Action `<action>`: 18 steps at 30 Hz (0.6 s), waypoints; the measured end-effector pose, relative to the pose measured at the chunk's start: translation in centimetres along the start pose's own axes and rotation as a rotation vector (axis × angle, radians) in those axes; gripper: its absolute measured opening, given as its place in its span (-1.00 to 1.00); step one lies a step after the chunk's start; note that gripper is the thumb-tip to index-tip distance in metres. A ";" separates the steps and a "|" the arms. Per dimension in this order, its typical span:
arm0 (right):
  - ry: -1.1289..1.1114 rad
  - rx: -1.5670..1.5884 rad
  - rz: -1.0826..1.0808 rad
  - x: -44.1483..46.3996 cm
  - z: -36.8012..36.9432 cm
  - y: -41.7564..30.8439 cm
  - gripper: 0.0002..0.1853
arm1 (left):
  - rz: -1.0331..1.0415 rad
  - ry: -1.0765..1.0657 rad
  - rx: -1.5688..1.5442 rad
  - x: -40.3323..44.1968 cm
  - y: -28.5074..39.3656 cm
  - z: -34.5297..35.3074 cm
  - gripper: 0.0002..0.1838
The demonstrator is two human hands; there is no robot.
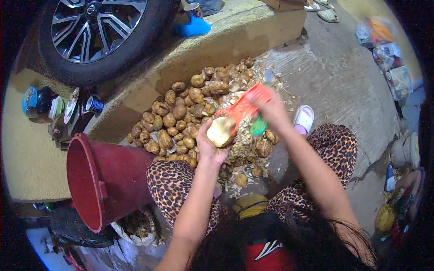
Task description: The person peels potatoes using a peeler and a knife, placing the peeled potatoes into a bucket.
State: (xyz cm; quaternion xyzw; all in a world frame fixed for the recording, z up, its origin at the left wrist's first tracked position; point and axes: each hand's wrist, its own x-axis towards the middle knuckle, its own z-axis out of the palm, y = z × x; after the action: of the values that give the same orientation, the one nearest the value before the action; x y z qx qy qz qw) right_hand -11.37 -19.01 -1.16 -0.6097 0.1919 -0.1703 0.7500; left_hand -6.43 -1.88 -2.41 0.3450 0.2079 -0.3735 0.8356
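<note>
My left hand (208,145) is wrapped round a partly peeled potato (219,132), its pale flesh facing up and brown skin still on the lower side. My right hand (270,107), smeared by motion, grips an orange-red peeler (243,105) whose front end lies against the potato. Beneath both hands, peelings (246,147) cover the floor. A heap of unpeeled potatoes (179,110) lies beyond and to the left of my left hand. Just below my right hand is a green object (258,126) I cannot make out clearly.
A dark red bucket (120,174) lies tilted at my left, its mouth facing outward. Behind the heap runs a concrete ledge (226,45) with a car wheel (97,34) and a blue bag (192,27). Bagged items (389,54) line the right wall.
</note>
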 end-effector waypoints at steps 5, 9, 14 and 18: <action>0.244 -0.317 -0.294 2.0 -1.8 1.5 -0.78 | -0.004 -0.080 0.016 0.3 0.1 -1.0 -0.54; 0.101 -0.054 -0.051 0.5 -1.0 -2.4 -0.79 | -0.001 -0.196 0.014 0.0 0.7 -1.1 -0.58; 0.151 -0.802 -0.623 -0.4 -0.8 -3.4 -0.79 | -0.018 -0.010 -0.072 0.2 0.7 -0.8 -0.60; 0.063 -0.012 -0.061 0.1 -0.7 -3.2 -0.84 | -0.016 0.017 -0.067 0.5 0.7 -0.7 -0.60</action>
State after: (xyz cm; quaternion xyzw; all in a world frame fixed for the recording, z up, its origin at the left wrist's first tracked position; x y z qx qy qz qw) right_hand -11.70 -20.35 1.85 -0.6142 0.1979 -0.2111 0.7342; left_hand -5.63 -1.28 -2.89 0.3182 0.2302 -0.3702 0.8418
